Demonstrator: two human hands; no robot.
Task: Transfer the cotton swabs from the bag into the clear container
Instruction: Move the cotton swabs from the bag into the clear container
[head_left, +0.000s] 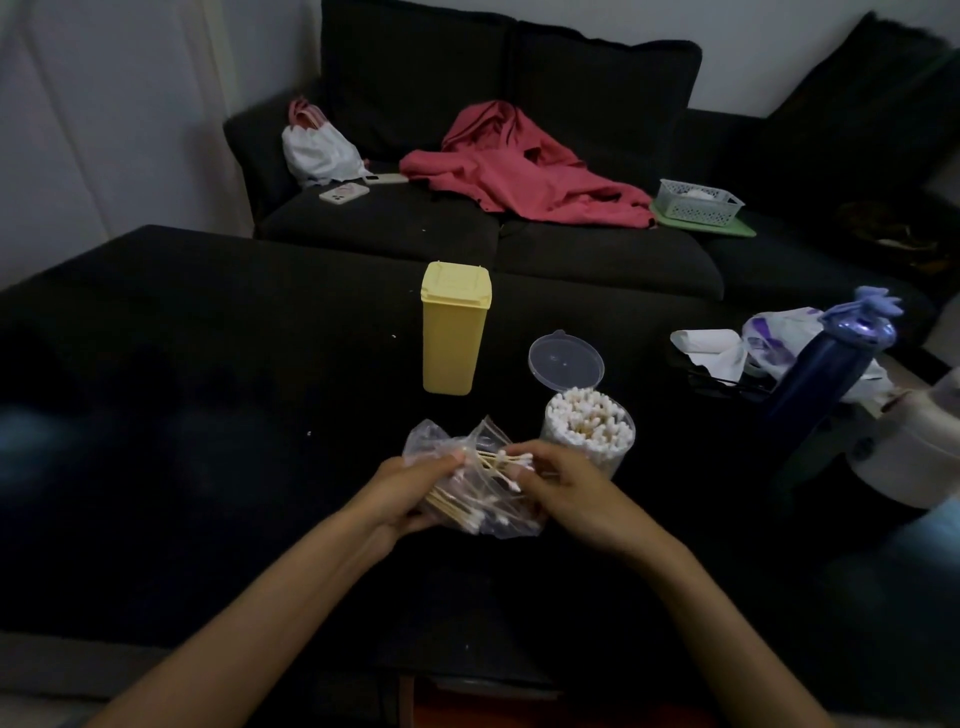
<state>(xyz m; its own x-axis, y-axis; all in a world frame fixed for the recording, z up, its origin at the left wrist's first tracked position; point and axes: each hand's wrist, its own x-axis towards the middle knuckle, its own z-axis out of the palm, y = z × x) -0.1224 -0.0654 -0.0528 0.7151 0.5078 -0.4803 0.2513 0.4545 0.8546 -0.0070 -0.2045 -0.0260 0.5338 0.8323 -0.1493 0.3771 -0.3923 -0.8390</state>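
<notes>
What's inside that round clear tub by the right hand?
The tub is packed with upright cotton swabs, white tips showing at its open top. Its lid stands flipped back. The bottom is hidden by the swabs and right hand.

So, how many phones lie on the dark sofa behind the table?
2. A pink-cased phone lies on the left seat cushion, below the white plastic bag. A pale flat phone lies beside the red garment. Others may hide under the garment.

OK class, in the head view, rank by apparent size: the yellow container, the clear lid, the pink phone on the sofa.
1. yellow container
2. clear lid
3. pink phone, though it lies farther away, so its true size is unsure.
</notes>
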